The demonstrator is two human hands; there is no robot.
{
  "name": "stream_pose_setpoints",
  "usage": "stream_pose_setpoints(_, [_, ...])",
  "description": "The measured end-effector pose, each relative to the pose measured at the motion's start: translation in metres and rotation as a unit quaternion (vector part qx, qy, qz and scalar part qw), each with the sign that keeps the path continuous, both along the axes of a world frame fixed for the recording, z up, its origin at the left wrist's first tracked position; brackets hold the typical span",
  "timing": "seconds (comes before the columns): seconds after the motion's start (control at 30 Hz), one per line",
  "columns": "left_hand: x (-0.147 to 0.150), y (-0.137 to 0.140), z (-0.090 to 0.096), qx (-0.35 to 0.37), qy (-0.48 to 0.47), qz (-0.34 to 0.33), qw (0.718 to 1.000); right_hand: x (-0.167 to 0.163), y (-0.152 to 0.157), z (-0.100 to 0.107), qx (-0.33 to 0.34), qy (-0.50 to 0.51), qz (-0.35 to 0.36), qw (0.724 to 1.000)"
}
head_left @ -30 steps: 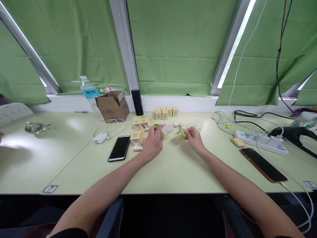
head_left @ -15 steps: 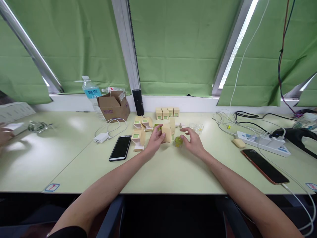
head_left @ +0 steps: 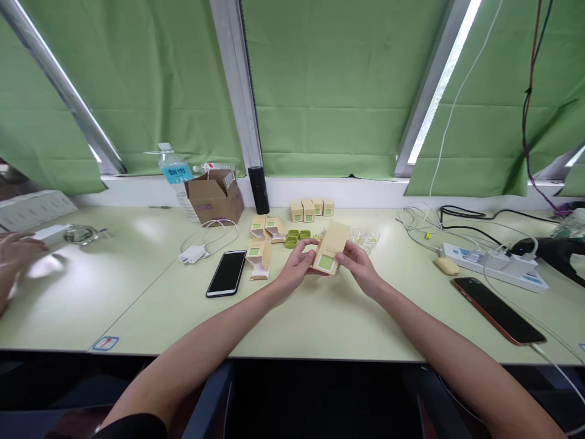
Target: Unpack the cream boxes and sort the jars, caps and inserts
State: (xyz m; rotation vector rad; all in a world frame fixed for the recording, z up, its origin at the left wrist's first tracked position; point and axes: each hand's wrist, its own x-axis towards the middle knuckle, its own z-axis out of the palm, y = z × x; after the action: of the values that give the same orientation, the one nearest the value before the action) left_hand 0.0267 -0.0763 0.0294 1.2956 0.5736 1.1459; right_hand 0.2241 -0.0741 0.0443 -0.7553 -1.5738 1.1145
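Between my two hands is a tan cardboard box (head_left: 337, 235), tilted, with its green-and-white label toward me. My left hand (head_left: 296, 268) grips its left side, thumb on the front. My right hand (head_left: 360, 268) closes on the right side with thumb and fingers. Whatever is inside or behind the box is hidden. Just beyond my left hand sit several small green containers (head_left: 292, 241). To the left stand opened tan boxes (head_left: 259, 255) with flaps out. Clear plastic pieces (head_left: 371, 238) lie behind my right hand.
Closed small boxes (head_left: 308, 212) line the back. On the left are a phone (head_left: 226, 274), white charger (head_left: 192, 253), brown carton (head_left: 217, 201) and water bottle (head_left: 176, 174). A power strip (head_left: 493, 266) and another phone (head_left: 498, 310) lie right. Another person's hand (head_left: 18, 256) is at far left.
The box has tipped over to show its label to me. My right hand has moved from a green container onto the box. That container is now out of sight.
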Motion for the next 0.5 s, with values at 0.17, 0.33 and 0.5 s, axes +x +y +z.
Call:
stream_pose_setpoints(0.17, [-0.0021,-0.0038,-0.0003,0.103,0.058,0.037,0.992,0.0014,0.0021,0.0016,-0.009,0.043,-0.032,0.999])
stream_pose_setpoints(0.33, [-0.0001,-0.0090,0.0013,0.166,0.134,0.086,0.973,-0.0018,0.0031,-0.0018,-0.025,0.052,-0.021,0.998])
stream_pose_setpoints(0.5, [0.0005,-0.0093,0.0014,0.177,0.151,0.093,0.968,-0.0025,0.0055,-0.0044,-0.041,0.056,-0.023,0.997])
